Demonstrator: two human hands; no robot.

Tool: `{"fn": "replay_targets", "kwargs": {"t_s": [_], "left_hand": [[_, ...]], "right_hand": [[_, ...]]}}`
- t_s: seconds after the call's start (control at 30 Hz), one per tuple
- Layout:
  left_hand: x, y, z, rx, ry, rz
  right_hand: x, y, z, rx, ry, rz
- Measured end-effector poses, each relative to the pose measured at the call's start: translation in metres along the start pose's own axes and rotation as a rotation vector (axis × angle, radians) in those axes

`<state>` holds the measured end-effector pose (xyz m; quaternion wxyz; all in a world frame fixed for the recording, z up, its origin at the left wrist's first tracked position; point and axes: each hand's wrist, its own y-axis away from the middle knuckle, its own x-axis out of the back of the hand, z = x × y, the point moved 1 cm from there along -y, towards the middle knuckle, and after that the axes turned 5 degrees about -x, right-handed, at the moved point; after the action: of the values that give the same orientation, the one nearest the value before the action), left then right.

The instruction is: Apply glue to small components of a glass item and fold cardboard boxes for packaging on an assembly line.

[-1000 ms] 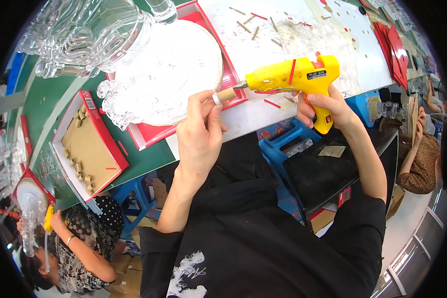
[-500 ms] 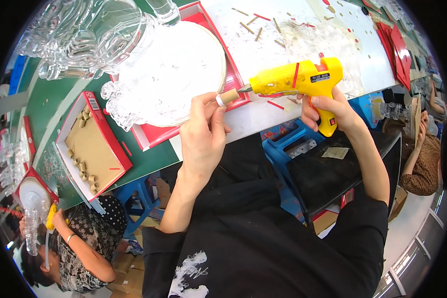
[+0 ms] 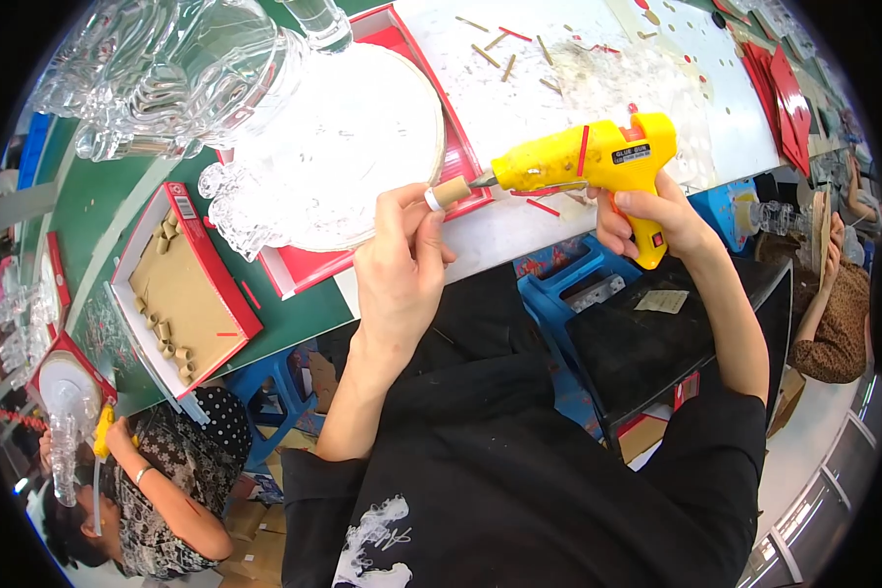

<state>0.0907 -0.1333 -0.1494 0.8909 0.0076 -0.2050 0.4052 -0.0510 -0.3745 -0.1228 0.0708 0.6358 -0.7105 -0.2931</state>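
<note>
Holding a small cork pinched at its fingertips, the left hand keeps it just above the edge of the surface, right at the nozzle of a yellow glue gun. The right hand has its grip clenched around the gun's handle. Beside the cork lies a red tray carrying clear plastic pieces; a cardboard box sits further left.

Left hand brought cork piece up against glue gun nozzle; earlier slight gap
</note>
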Motion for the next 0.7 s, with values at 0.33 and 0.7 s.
{"fn": "replay_targets", "kwargs": {"t_s": [0.33, 0.7], "left_hand": [[-0.0001, -0.0002, -0.0004, 0.000, 0.012, 0.000], [0.0007, -0.0001, -0.0002, 0.004, 0.011, -0.001]], "right_hand": [[0.0001, 0.0015, -0.0020, 0.006, 0.022, -0.004], [0.0003, 0.0028, -0.0041, 0.015, 0.012, -0.021]]}}
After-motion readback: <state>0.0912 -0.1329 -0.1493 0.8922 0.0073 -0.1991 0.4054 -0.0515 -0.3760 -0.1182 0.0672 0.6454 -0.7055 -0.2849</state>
